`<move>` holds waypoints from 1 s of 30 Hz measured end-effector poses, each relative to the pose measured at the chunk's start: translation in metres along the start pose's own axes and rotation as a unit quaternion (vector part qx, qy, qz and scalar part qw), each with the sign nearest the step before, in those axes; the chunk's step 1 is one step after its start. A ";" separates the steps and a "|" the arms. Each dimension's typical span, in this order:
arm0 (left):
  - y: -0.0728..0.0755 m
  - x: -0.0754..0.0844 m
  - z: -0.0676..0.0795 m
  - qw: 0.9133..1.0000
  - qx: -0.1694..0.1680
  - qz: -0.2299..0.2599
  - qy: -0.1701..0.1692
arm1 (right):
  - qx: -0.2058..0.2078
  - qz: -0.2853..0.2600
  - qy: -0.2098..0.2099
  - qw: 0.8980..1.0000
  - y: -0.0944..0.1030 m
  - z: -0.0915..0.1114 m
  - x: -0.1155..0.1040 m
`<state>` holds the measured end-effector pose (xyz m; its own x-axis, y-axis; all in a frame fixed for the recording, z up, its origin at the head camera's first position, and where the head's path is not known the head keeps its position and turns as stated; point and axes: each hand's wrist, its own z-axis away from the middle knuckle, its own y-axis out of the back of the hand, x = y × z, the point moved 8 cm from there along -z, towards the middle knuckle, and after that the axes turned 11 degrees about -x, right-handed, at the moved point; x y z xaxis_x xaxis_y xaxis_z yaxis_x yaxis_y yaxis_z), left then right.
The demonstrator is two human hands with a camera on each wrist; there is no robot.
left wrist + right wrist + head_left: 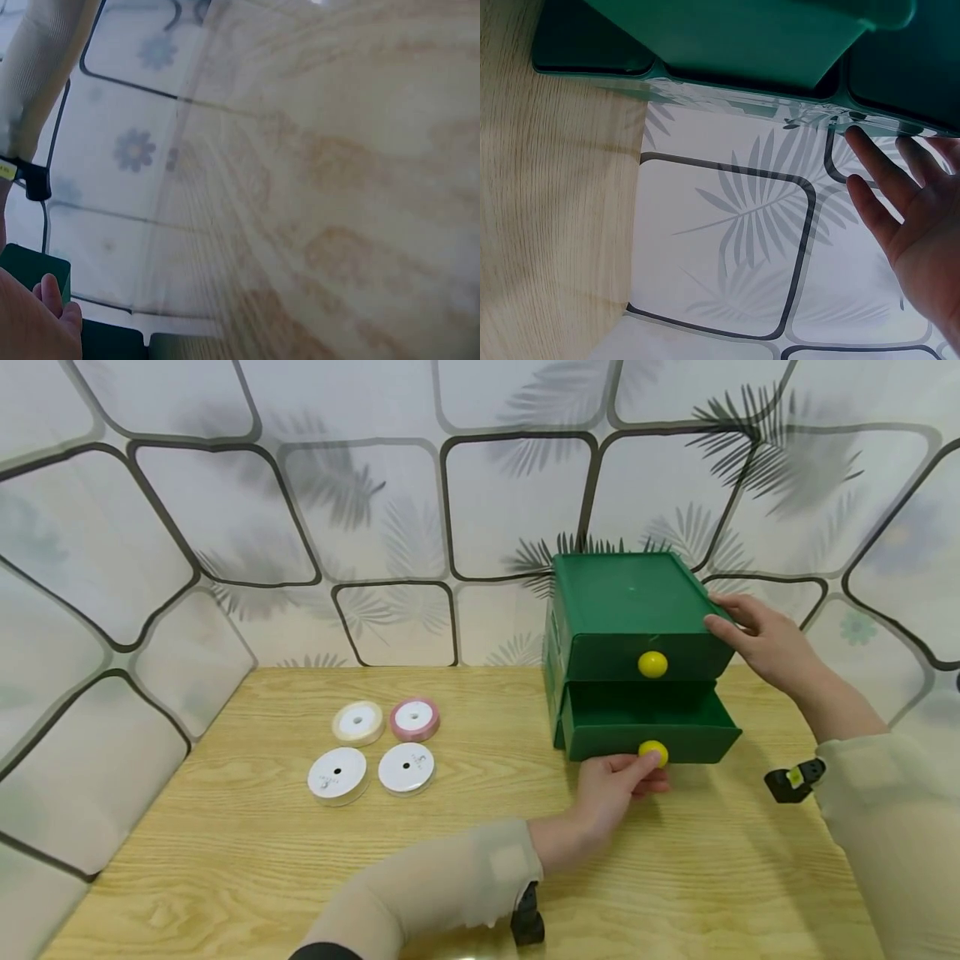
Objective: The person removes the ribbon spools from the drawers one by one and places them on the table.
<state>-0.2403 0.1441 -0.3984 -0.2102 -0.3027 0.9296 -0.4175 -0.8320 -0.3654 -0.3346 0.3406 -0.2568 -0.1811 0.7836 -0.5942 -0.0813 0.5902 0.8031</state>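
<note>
A green two-drawer cabinet point(626, 589) stands at the right side of the table. Its lower drawer point(611, 745) is pulled partway out, while the upper drawer point(603, 657), with its own yellow knob point(652, 664), sits flush. My left hand point(606, 793) pinches the lower yellow knob point(654, 752) between thumb and fingers; the left wrist view catches only part of this hand point(37, 322) beside green plastic. Against the cabinet's right side and top edge rests my right hand point(772, 639). In the right wrist view its fingers point(881, 169) are extended, fingertips right at the cabinet wall.
Several ribbon spools lie grouped on the table's left half: a cream one point(357, 723), a pink one point(414, 718) and white ones point(337, 774) in front. Patterned cloth point(517, 510) rises behind the wooden table point(247, 852) and along its sides.
</note>
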 end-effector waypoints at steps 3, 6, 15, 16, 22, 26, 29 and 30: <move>0.002 0.003 -0.006 1.000 0.002 -0.001 -0.002 | -0.002 -0.001 0.001 1.000 0.000 0.000 -0.001; 0.004 0.005 -0.011 1.000 0.003 0.001 -0.004 | -0.002 -0.002 0.002 1.000 0.000 0.001 -0.001; 0.010 0.009 -0.033 0.999 0.006 -0.015 -0.030 | 0.010 -0.008 0.013 1.000 0.002 0.003 -0.001; 0.011 0.010 -0.035 0.999 0.009 -0.015 -0.031 | 0.011 -0.008 0.014 1.000 0.002 0.003 -0.001; 0.015 0.014 -0.045 0.999 0.014 -0.020 -0.037 | 0.010 -0.010 0.017 1.000 0.001 0.003 -0.001; 0.018 0.016 -0.052 0.999 0.013 -0.022 -0.047 | 0.012 -0.011 0.017 1.000 0.001 0.003 -0.001; 0.020 0.017 -0.056 0.998 0.014 -0.036 -0.049 | 0.013 -0.014 0.018 1.000 0.001 0.003 -0.001; 0.021 0.018 -0.057 0.998 0.015 -0.042 -0.049 | 0.013 -0.014 0.019 1.000 0.001 0.003 -0.002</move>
<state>-0.3031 0.1476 -0.3921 -0.0872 -0.2751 0.9575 -0.4030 -0.8692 -0.2864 -0.3318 0.3401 -0.2553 -0.2162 0.7588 -0.6144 -0.0616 0.6174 0.7842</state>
